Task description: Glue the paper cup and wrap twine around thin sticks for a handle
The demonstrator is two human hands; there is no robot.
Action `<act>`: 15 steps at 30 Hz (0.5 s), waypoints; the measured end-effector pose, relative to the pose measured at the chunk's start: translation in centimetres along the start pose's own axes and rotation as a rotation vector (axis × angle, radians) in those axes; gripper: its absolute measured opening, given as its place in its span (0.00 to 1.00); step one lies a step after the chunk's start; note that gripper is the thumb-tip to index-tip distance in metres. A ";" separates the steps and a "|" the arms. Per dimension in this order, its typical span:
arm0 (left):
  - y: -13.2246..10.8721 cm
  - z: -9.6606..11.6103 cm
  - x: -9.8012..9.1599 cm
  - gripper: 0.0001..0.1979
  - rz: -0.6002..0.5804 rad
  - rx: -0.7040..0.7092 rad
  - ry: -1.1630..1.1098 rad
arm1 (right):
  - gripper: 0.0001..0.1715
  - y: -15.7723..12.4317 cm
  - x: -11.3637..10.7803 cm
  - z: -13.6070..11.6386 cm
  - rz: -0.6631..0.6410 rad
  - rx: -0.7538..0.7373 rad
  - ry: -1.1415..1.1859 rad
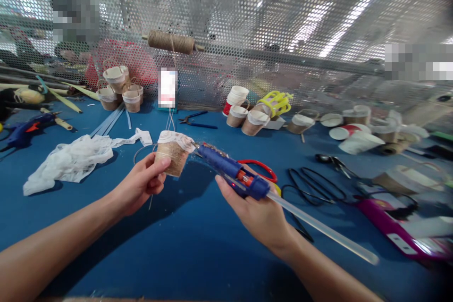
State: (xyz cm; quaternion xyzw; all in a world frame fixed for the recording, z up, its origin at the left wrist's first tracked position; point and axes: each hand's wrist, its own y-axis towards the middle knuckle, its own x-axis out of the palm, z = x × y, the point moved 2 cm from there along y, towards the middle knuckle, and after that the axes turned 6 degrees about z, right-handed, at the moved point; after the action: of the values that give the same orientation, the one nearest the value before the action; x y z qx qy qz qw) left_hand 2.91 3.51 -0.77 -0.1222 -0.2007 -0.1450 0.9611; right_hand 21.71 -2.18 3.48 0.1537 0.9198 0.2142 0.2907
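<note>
Between the thumb and fingers of my left hand (150,181) is a small cup (174,158), wrapped in brown burlap with white lace around its rim. Twine strands rise behind it toward a twine spool (171,42). My right hand (260,212) is wrapped around a blue glue gun (231,170), with a long clear glue stick (329,226) sticking out of its back. The gun's nozzle points left and is at the lace edge of the cup; whether it touches I cannot tell. Red-handled scissors (262,166) lie partly hidden behind the gun.
White lace (76,160) lies heaped at left, near a second blue glue gun (30,130). Pliers (198,120), finished burlap cups (118,80) and paper cups (238,96) stand along the perforated metal screen (212,4). Black cable (314,186) and a purple power strip (392,226) lie at right.
</note>
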 end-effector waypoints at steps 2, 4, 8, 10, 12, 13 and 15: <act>0.0 0.0 0.0 0.15 0.000 -0.001 -0.004 | 0.05 0.0 0.0 0.0 0.000 0.005 -0.001; -0.1 0.0 0.0 0.15 -0.003 -0.002 -0.011 | 0.05 0.0 0.1 0.0 -0.005 0.004 0.000; -0.1 0.1 0.1 0.15 -0.021 -0.007 -0.015 | 0.05 0.0 0.1 -0.2 -0.015 -0.015 -0.011; 0.0 0.1 0.1 0.15 -0.023 -0.012 -0.016 | 0.05 0.0 0.0 -0.2 -0.018 -0.019 -0.030; 0.0 0.1 0.1 0.15 -0.022 -0.019 -0.022 | 0.06 0.0 0.0 -0.2 -0.012 -0.027 -0.055; 0.0 0.1 0.1 0.15 -0.024 -0.021 -0.027 | 0.06 0.0 0.0 -0.1 -0.007 -0.035 -0.065; 0.0 0.1 0.1 0.15 -0.028 -0.026 -0.040 | 0.06 -0.1 0.0 0.0 0.000 -0.050 -0.079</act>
State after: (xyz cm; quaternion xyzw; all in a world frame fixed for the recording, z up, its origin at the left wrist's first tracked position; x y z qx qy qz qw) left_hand 2.95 3.48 -0.65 -0.1346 -0.2195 -0.1587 0.9532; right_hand 21.65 -2.28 3.45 0.1545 0.9020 0.2309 0.3304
